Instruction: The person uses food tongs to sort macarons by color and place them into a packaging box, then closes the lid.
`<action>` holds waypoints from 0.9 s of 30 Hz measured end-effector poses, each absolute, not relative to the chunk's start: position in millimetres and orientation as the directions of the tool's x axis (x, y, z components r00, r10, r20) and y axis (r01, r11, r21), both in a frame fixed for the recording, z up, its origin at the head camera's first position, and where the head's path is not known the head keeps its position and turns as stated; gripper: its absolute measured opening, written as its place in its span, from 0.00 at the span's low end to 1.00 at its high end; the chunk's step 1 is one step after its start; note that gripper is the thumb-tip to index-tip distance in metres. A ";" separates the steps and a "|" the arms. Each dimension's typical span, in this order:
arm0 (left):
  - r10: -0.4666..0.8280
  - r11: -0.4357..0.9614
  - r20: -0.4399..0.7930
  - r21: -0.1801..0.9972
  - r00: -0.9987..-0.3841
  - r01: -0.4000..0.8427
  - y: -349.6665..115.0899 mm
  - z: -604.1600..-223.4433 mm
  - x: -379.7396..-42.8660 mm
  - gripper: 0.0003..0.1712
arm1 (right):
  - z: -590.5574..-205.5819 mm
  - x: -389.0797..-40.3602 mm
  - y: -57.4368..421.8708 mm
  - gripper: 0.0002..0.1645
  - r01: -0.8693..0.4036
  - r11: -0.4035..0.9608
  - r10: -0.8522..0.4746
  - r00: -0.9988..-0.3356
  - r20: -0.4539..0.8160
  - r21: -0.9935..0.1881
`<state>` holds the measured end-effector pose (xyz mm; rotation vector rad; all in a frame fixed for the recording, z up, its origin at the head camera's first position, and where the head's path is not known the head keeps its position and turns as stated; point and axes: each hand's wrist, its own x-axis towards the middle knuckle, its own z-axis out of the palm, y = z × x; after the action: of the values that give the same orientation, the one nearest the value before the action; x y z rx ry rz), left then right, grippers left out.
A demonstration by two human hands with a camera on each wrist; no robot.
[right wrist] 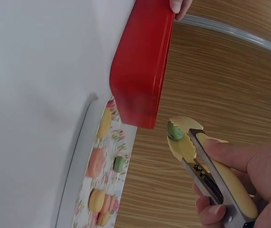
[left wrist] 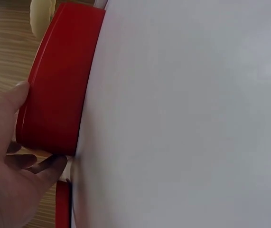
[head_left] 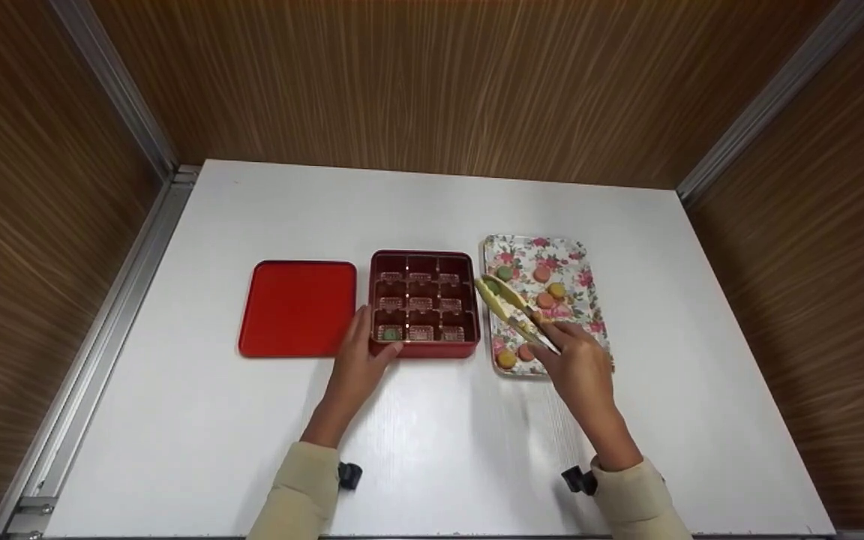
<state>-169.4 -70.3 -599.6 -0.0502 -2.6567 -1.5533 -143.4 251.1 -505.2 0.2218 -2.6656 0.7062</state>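
Observation:
My left hand holds the near left corner of a red box, thumb at the front and fingers along the side. The box has a clear divided insert; a green macaron sits in its near left compartment. With my right hand I grip yellow-tipped tongs. A green macaron is pinched between the tong tips, above the gap between the box and a floral tray. On the tray lie another green macaron and several pink and yellow ones.
A red lid lies flat on the white table, just left of the box. Wood-grain panels stand behind and on both sides. The tray sits close to the box's right side.

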 end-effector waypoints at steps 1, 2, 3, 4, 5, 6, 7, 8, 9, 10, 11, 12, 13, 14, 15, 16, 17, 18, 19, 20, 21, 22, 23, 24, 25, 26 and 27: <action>0.001 0.497 0.078 0.865 -0.997 0.068 -70.3 -599.0 -169.3 0.51 | -504.6 -144.3 248.4 0.26 -0.247 0.859 -0.060 -0.918 0.391 -0.448; 0.007 0.503 0.084 0.861 -0.996 0.076 -70.3 -598.4 -169.3 0.51 | -504.2 -145.2 245.7 0.25 -0.250 0.856 -0.064 -0.919 0.388 -0.452; 0.012 0.507 0.089 0.858 -0.996 0.083 -70.4 -598.1 -169.2 0.50 | -504.1 -146.2 243.1 0.25 -0.255 0.852 -0.069 -0.920 0.386 -0.457; 0.018 0.510 0.093 0.856 -0.996 0.089 -70.6 -597.9 -169.2 0.50 | -503.9 -147.4 240.1 0.24 -0.261 0.849 -0.074 -0.920 0.386 -0.459; 0.022 0.516 0.093 0.852 -0.995 0.091 -70.6 -597.8 -169.2 0.50 | -503.8 -148.7 237.0 0.24 -0.267 0.849 -0.081 -0.919 0.386 -0.457; 0.028 0.520 0.092 0.849 -0.995 0.093 -70.7 -597.7 -169.1 0.49 | -503.7 -149.9 233.8 0.23 -0.271 0.848 -0.087 -0.919 0.385 -0.455; 0.030 0.527 0.089 0.845 -0.996 0.092 -70.7 -597.8 -169.1 0.49 | -503.8 -151.2 230.6 0.23 -0.277 0.846 -0.093 -0.918 0.385 -0.456; 0.031 0.534 0.085 0.841 -0.996 0.088 -70.7 -597.8 -169.2 0.49 | -504.2 -152.6 227.1 0.23 -0.281 0.844 -0.097 -0.917 0.386 -0.457; 0.031 0.536 0.083 0.840 -0.996 0.087 -70.7 -597.8 -169.3 0.48 | -504.4 -153.8 223.7 0.22 -0.289 0.841 -0.104 -0.916 0.388 -0.457; 0.031 0.539 0.081 0.838 -0.996 0.085 -70.7 -597.8 -169.6 0.48 | -504.8 -155.0 220.0 0.22 -0.294 0.842 -0.109 -0.914 0.391 -0.453; 0.030 0.541 0.079 0.837 -0.996 0.083 -70.7 -597.7 -169.8 0.48 | -505.2 -156.1 216.5 0.22 -0.297 0.841 -0.112 -0.913 0.391 -0.453; 0.032 0.539 0.080 0.838 -0.996 0.085 -70.7 -597.8 -170.0 0.48 | -505.7 -157.3 212.7 0.22 -0.301 0.838 -0.116 -0.913 0.391 -0.455; 0.030 0.539 0.081 0.838 -0.996 0.085 -70.9 -597.6 -170.3 0.49 | -506.2 -158.7 208.9 0.21 -0.308 0.833 -0.122 -0.913 0.390 -0.459; 0.029 0.535 0.084 0.840 -0.996 0.087 -71.0 -597.6 -170.7 0.49 | -506.6 -159.9 205.0 0.21 -0.311 0.831 -0.126 -0.913 0.387 -0.461; 0.029 0.531 0.087 0.843 -0.996 0.089 -71.3 -597.7 -170.9 0.49 | -507.2 -161.1 201.2 0.21 -0.313 0.828 -0.131 -0.914 0.383 -0.464; 0.027 0.528 0.089 0.845 -0.996 0.090 -71.4 -597.8 -171.1 0.48 | -507.8 -162.6 197.3 0.21 -0.316 0.826 -0.136 -0.915 0.380 -0.466; 0.025 0.525 0.090 0.847 -0.996 0.090 -71.5 -598.0 -171.2 0.48 | -508.2 -163.9 193.6 0.21 -0.322 0.820 -0.142 -0.915 0.376 -0.473; 0.024 0.522 0.091 0.849 -0.996 0.090 -71.7 -598.3 -171.2 0.48 | -508.8 -165.3 190.0 0.21 -0.329 0.816 -0.151 -0.915 0.375 -0.474; 0.022 0.520 0.090 0.850 -0.996 0.088 -71.7 -598.6 -171.1 0.48 | -509.3 -166.1 186.5 0.21 -0.332 0.815 -0.157 -0.915 0.372 -0.475; 0.022 0.517 0.089 0.851 -0.996 0.088 -71.7 -598.9 -171.0 0.48 | -509.8 -167.0 183.2 0.21 -0.334 0.815 -0.160 -0.915 0.370 -0.473; 0.024 0.516 0.089 0.852 -0.996 0.088 -71.7 -599.2 -170.8 0.49 | -510.6 -167.9 180.0 0.21 -0.339 0.814 -0.166 -0.914 0.370 -0.473; 0.025 0.517 0.089 0.851 -0.996 0.089 -71.7 -599.5 -170.7 0.49 | -511.3 -168.8 176.9 0.22 -0.340 0.813 -0.169 -0.914 0.368 -0.473; 0.026 0.517 0.089 0.851 -0.996 0.089 -71.7 -599.8 -170.7 0.49 | -511.8 -169.4 173.7 0.22 -0.340 0.813 -0.169 -0.915 0.367 -0.473; 0.026 0.518 0.090 0.851 -0.996 0.090 -71.7 -599.8 -170.6 0.49 | -512.9 -170.1 170.6 0.23 -0.336 0.815 -0.168 -0.916 0.364 -0.471; 0.027 0.518 0.092 0.850 -0.995 0.093 -71.8 -599.9 -170.7 0.49 | -514.0 -171.1 167.6 0.23 -0.336 0.815 -0.167 -0.917 0.362 -0.473; 0.026 0.518 0.095 0.850 -0.995 0.095 -72.0 -600.0 -171.0 0.49 | -515.2 -172.5 164.3 0.24 -0.337 0.813 -0.168 -0.917 0.362 -0.476; 0.024 0.518 0.098 0.850 -0.995 0.096 -72.2 -599.8 -171.2 0.48 | -516.5 -173.9 161.1 0.24 -0.341 0.810 -0.170 -0.916 0.364 -0.478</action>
<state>-171.2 -72.2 -599.8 -0.1050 -2.6725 -1.5030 -173.9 161.1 -516.5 0.3903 -2.6914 0.7937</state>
